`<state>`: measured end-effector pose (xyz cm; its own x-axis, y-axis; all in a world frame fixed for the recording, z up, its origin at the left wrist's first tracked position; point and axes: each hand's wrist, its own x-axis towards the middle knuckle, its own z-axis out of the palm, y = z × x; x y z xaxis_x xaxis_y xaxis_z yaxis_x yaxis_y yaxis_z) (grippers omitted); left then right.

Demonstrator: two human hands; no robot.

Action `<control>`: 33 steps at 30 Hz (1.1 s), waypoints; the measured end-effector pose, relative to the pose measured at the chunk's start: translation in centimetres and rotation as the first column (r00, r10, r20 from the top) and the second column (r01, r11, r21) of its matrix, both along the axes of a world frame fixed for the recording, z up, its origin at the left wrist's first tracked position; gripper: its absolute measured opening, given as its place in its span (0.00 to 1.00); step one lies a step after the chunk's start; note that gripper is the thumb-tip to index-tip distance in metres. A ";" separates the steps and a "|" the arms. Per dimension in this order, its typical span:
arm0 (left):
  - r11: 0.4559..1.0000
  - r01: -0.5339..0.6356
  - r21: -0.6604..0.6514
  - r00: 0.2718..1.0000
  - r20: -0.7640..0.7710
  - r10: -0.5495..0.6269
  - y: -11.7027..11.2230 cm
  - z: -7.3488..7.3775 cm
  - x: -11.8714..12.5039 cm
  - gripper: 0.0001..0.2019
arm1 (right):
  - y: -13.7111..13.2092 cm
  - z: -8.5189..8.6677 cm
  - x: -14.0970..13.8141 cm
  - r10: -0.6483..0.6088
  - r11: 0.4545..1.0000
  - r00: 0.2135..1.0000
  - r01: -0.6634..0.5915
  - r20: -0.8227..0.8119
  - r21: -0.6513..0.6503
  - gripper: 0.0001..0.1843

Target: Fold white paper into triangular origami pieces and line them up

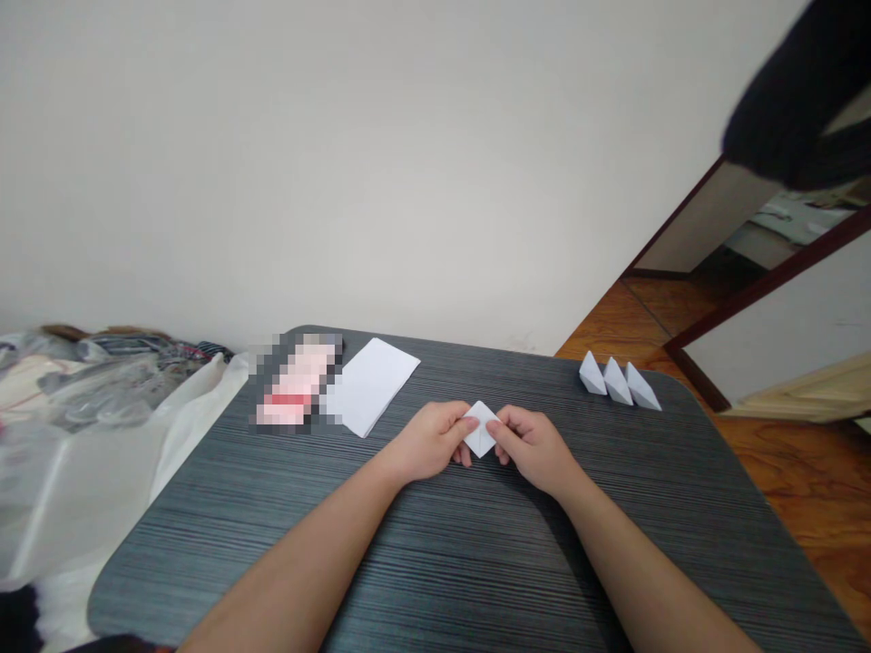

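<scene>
- I watch from far away through the head camera, and I see two bare arms reach over a dark striped table (pixel 680 544).
- The small folded white paper (pixel 480 429) is right in the middle, between the two hands. It has a diamond shape.
- Its long way runs straight from the far side of the table toward the person. One tip points away and one points back.
- The left hand (pixel 428 443) is closed in a pinch on the left side of the paper. The right hand (pixel 534 449) is closed in a pinch on the right side.
- Both hands touch the paper, so neither one is nearer. I cannot tell if the paper touches the table.
- Three folded paper shapes (pixel 617 381) stand in a row at the far right of the table.
- A pile of white paper (pixel 371 385) lies far to the left of the hands.
- Just beside it is a pink thing (pixel 294 381), too blurry to tell what it is.
- Plastic bags (pixel 88 390) sit left of the table, and a wood floor (pixel 782 472) shows on the right.
</scene>
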<state>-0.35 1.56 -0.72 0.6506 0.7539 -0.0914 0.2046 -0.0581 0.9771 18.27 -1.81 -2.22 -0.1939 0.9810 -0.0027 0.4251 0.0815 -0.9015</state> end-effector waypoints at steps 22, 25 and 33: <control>0.999 -0.008 0.053 0.997 -0.072 0.012 -0.2 0.1 -0.2 0.16 | -0.2 0.4 -0.3 0.095 0.995 0.995 -0.095 -0.003 0.010 0.14; 0.998 -0.011 0.060 0.997 -0.071 0.015 0.0 -0.1 -0.1 0.16 | -0.1 0.6 -0.3 0.080 0.996 0.997 -0.081 0.020 0.039 0.14; 0.998 -0.046 -0.048 0.999 0.008 0.046 0.2 -0.7 -0.1 0.15 | 0.0 0.2 0.1 -0.031 0.996 0.999 0.029 0.024 0.088 0.16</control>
<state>-0.42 1.80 -1.41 0.6162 0.7781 -0.1223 0.1971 -0.0020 0.9804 18.37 -1.78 -2.00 -0.1652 0.9831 0.0794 0.4509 0.1469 -0.8804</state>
